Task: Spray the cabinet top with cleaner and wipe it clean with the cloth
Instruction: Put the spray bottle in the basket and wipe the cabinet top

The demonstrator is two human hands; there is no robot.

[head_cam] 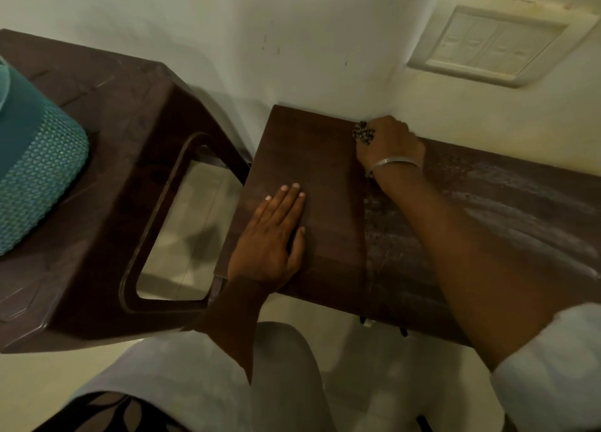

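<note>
— Where's the cloth (362, 132) rn?
— Bunched up in the right hand (390, 144), at the back edge of the cabinet top (309, 158), right where it meets the wall (292, 41). Only a dark speckled bit pokes out on the thumb side; the rest is hidden under the hand.
— So that hand's got a proper hold of it?
— Yep, fingers curled over it, knuckles up, hand pressed down on the top not far from the back-left corner. Thin silver bangle (395, 164) on that wrist, and the white sleeve (553, 366) ends partway along the forearm.
— And the left hand (271, 240)?
— Flat on the top, palm down, fingers straight and together, thumb out to the side. Holding nothing. It's near the front-left corner, well apart from the right one.
— How's the surface look?
— Dark brown, wood-look. Left part, under and around the flat hand, reads plain and even. Right part, from the right forearm onward, has pale streaks and lots of small specks; can't tell if that's wet or dust.
— Anything else nearby?
— Brown plastic stool (130, 113) just beside the cabinet's left end, w/ a teal textured basket (39, 171) sitting on it, cut off by the edge of view. White switch plate (487, 46) on the wall above the right side. Pale floor (188, 210) shows through the stool's opening.
</note>
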